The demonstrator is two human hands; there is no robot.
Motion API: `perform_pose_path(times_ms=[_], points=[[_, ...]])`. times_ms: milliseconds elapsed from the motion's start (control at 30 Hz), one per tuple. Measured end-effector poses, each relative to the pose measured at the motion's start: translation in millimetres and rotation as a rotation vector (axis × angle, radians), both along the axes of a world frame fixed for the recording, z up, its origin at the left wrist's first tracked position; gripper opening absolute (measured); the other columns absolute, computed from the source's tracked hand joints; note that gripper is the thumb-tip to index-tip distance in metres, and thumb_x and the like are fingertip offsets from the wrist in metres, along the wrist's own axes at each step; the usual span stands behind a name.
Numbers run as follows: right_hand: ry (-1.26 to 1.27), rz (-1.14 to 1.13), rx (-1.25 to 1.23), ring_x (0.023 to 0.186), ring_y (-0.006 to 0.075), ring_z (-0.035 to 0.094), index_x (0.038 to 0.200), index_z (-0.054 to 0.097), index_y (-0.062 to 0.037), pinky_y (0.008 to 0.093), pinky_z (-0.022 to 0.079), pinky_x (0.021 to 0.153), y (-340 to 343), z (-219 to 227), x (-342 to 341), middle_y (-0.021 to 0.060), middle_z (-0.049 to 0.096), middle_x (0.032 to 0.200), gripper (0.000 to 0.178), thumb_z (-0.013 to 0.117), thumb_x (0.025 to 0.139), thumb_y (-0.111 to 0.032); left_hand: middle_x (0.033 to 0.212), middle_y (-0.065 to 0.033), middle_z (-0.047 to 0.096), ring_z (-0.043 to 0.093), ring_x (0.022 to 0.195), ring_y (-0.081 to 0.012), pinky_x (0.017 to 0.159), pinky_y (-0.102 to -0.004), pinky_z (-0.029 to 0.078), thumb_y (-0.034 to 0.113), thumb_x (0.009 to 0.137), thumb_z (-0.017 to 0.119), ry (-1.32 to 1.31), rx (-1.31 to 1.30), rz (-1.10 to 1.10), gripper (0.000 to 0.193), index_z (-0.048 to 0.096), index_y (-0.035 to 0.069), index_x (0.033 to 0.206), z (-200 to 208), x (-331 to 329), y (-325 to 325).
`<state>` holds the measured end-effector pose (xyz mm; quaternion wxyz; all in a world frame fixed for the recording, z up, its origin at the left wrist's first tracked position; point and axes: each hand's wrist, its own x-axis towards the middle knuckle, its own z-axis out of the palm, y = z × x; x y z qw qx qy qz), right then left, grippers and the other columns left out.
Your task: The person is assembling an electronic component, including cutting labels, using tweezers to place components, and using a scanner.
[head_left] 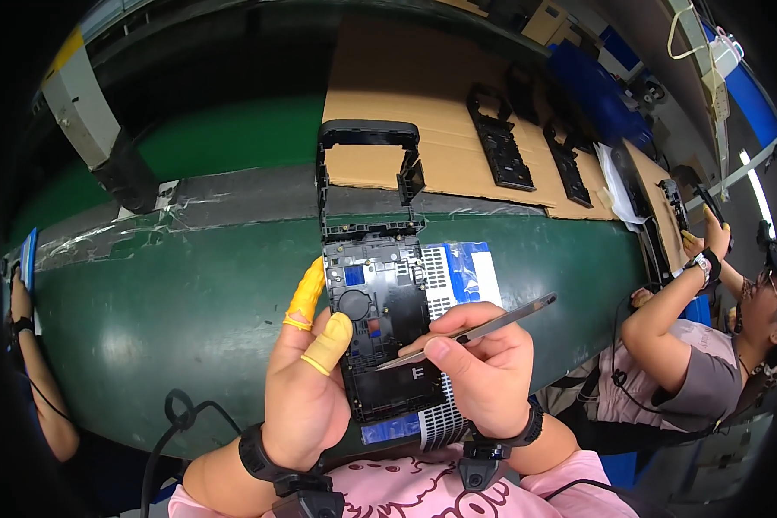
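Note:
A black plastic housing (388, 285) with an open frame at its far end is held up in front of me. My left hand (306, 371) grips its left edge, with yellow finger cots on the thumb and a finger. In my right hand (483, 367) is a pair of metal tweezers (501, 321), pinched between thumb and fingers. The tips of the tweezers point left over the lower part of the housing; whether they touch it or hold a small part I cannot tell. A sheet with a black-and-white grid and blue patches (466, 276) lies beneath the housing.
More black housings (502, 142) lie on brown cardboard (457, 95) across the green table (190, 302). A grey post (82, 112) stands at the far left. One co-worker (691, 345) sits at the right, and another person's arm (43, 388) shows at the left. A black cable (160, 440) loops nearby.

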<state>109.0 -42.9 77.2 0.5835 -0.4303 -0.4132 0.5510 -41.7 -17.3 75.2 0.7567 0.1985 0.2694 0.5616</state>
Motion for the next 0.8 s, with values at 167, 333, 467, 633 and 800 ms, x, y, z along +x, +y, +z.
perform_pose_path(times_ms=[167,333,467,633,800], points=[[-0.010,0.018,0.024,0.077,0.0110,0.059,0.097,0.054,0.0045,0.0203,0.047,0.069,1.6,-0.4,-1.6,0.0079,0.059,0.086,0.019,0.059,0.078,0.005,0.117,-0.0105,0.050,0.050,0.103,-0.0176,0.090,-0.0318,0.040,0.007,0.088,0.045,0.005,0.011,0.014,0.048,0.028,0.006,0.133,1.6,-1.1,0.1],[-0.011,0.017,0.025,0.077,0.0104,0.059,0.097,0.054,0.0046,0.0203,0.047,0.069,0.8,1.0,-1.6,0.0081,0.060,0.085,0.019,0.059,0.079,0.005,0.116,-0.0108,0.050,0.050,0.104,-0.0180,0.091,-0.0321,0.040,0.006,0.088,0.046,0.004,0.002,0.017,0.048,0.028,0.006,0.133,3.1,-0.9,-0.5],[-0.017,0.017,0.016,0.078,0.0104,0.059,0.097,0.054,0.0044,0.0200,0.047,0.069,0.2,0.8,-1.2,0.0080,0.060,0.085,0.019,0.059,0.079,0.005,0.116,-0.0110,0.050,0.050,0.104,-0.0183,0.091,-0.0323,0.039,0.006,0.087,0.046,-0.004,0.009,0.017,0.049,0.028,0.007,0.133,3.4,-0.8,-1.5],[-0.017,0.010,0.023,0.076,0.0100,0.058,0.097,0.054,0.0039,0.0199,0.046,0.068,1.1,-0.7,-1.9,0.0074,0.060,0.085,0.018,0.059,0.079,0.006,0.117,-0.0107,0.049,0.049,0.106,-0.0192,0.091,-0.0323,0.039,0.000,0.083,0.045,-0.024,-0.027,-0.006,0.057,0.024,0.008,0.135,5.2,-2.5,-1.5],[-0.039,-0.040,0.041,0.066,0.0078,0.055,0.096,0.055,0.0025,0.0186,0.044,0.059,5.1,1.5,2.0,0.0067,0.060,0.080,0.018,0.059,0.079,0.005,0.122,-0.0109,0.045,0.048,0.108,-0.0199,0.090,-0.0323,0.041,-0.016,0.066,0.046,0.119,0.134,-0.063,0.082,0.016,0.013,0.137,0.2,-1.1,-4.0]])
